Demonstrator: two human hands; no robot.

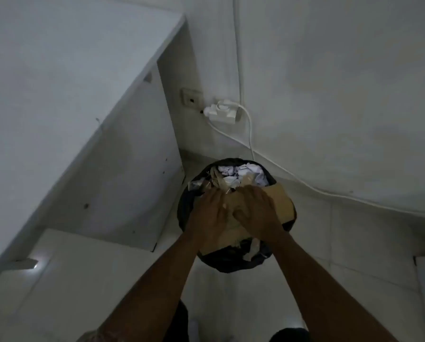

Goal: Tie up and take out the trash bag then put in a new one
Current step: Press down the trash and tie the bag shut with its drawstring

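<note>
Compacting before tying: left hand (207,214) and right hand (258,213) press flat on brown cardboard (281,201) in the black plastic trash bag (231,264). Next, gather its rim.

Left side: a white cabinet panel (122,169) is standing just beside the trash bag (233,264), leaving you a thin gap.
Behind: the wall (330,95) is closing you off, a white cable (251,134) trailing down it near the rim.
Right and near side: bare floor (317,243) is giving you open room.
Top: cardboard (280,201) and crumpled paper (233,172) are filling the mouth under your left hand (207,213) and right hand (258,213).
</note>
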